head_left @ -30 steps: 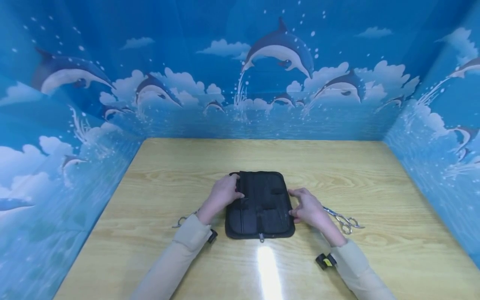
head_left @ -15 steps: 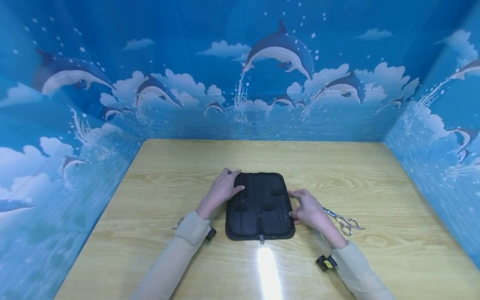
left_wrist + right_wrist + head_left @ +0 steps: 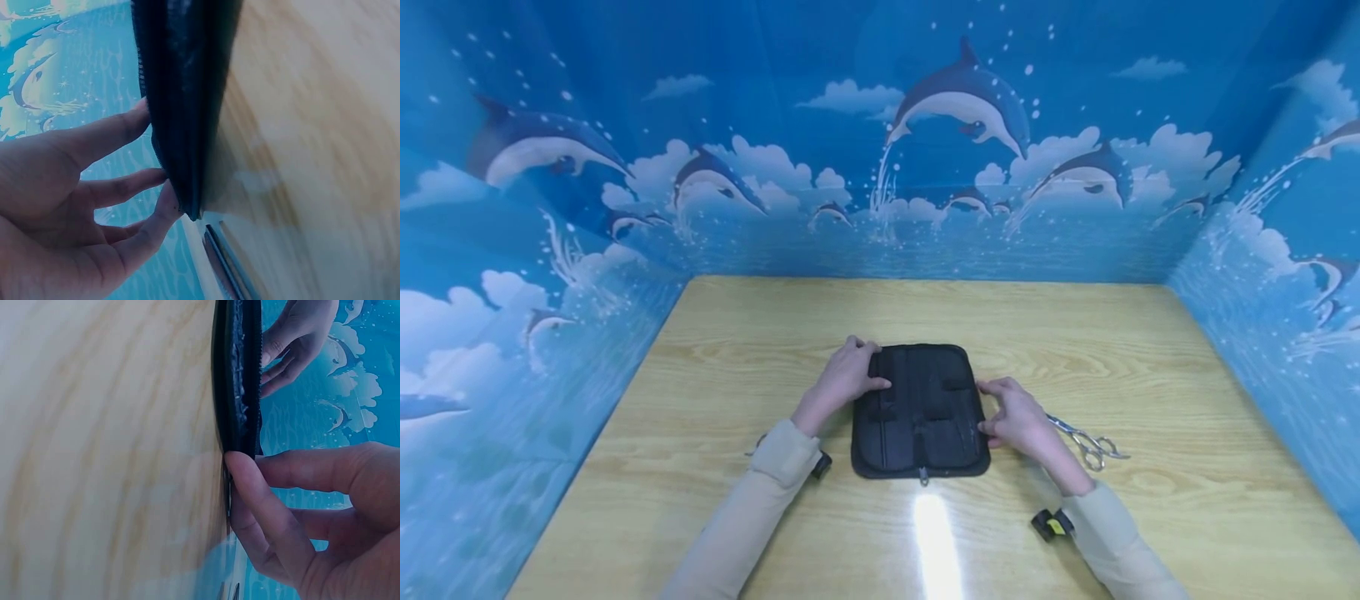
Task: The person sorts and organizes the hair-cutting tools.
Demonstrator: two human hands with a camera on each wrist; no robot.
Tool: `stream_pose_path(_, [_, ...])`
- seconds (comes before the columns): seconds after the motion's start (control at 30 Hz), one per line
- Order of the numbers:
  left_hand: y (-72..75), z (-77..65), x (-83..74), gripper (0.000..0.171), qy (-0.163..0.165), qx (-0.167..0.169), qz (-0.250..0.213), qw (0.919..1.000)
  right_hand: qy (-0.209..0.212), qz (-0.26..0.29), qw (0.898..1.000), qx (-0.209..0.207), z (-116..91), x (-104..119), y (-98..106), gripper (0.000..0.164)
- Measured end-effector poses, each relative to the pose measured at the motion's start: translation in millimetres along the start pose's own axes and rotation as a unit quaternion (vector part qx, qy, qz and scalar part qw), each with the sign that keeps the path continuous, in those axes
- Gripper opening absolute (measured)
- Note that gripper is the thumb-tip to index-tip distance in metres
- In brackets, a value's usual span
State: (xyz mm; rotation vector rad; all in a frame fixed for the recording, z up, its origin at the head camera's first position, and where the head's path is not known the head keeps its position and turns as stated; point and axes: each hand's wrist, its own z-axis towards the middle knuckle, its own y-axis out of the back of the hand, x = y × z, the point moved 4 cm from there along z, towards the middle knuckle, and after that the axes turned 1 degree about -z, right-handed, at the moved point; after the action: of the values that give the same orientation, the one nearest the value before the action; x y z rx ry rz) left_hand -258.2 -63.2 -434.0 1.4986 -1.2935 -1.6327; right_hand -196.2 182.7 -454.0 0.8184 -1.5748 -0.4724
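A black zip case (image 3: 917, 412) lies opened out flat on the table, with pockets and elastic loops inside and its zip pull at the near edge. My left hand (image 3: 842, 375) holds the case's far left side, thumb over the inner face and fingers at the outer edge. On the opposite edge my right hand (image 3: 1018, 421) grips with thumb and fingertips. Silver scissors (image 3: 1088, 446) lie just right of that hand, their blades partly hidden behind it. Close to the left sleeve, the end of a metal item (image 3: 752, 452) peeks out, mostly covered.
The wooden table (image 3: 760, 333) is bounded at the back and sides by blue walls (image 3: 820, 233) printed with dolphins. A bright light reflection falls on the tabletop in front of the case.
My left hand has shifted slightly left along the case's edge, and its fingers have moved to the outer side of the far corner. The right hand and the scissors stay in place.
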Motion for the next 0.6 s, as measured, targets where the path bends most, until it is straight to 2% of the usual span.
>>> stream_pose_path(0.27, [-0.5,-1.0,-2.5,0.065,-0.030,0.006,0.036,0.9989,0.002,0.003,1.000,0.003,0,1,3,0.073])
stream_pose_path(0.4, [-0.2,-2.4,-3.9,0.066,-0.032,0.010,0.037,0.9987,0.001,0.005,1.000,0.000,0,0,4,0.073])
stream_pose_path(0.5, [-0.9,-9.1,-7.0,0.070,-0.036,0.024,0.043,0.9981,0.002,0.014,1.000,0.001,-1,1,3,0.072])
stream_pose_path(0.6, [-1.8,-23.7,-14.4,0.073,-0.071,0.035,0.052,0.9955,0.003,0.017,1.000,0.002,-1,0,2,0.071])
